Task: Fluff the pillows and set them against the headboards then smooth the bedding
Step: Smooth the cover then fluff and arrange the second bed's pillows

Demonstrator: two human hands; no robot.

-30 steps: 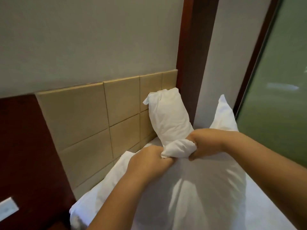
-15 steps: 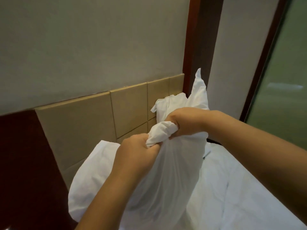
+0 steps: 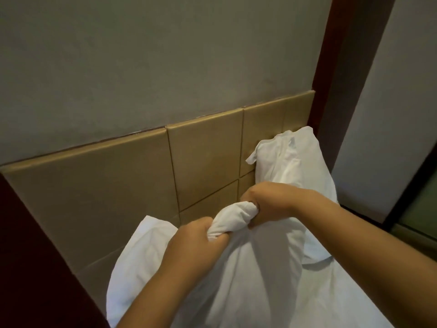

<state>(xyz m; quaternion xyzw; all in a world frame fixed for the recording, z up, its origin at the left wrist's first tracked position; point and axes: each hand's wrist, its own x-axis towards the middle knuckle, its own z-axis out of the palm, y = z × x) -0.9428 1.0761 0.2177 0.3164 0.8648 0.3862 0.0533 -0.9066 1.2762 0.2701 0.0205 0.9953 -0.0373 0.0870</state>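
Near the middle, the left hand (image 3: 196,245) and the right hand (image 3: 272,204) both squeezed the bunched top of a white pillow (image 3: 260,280) hanging toward six o'clock. A second pillow (image 3: 295,162) leaned on the headboard (image 3: 106,185) at two o'clock.

- The bed (image 3: 350,301) is covered in white bedding, which shows bare only at the lower right and is lightly creased.
- The left pillow (image 3: 142,256), white, lies at the bed's head, its far edge against the tan padded headboard (image 3: 118,185).
- The corner pillow (image 3: 290,162) stands upright at the far right and leans on the headboard.
- The middle pillow (image 3: 260,280) rises between the two. Its lower end is out of view, so whether it rests on the bed cannot be told.
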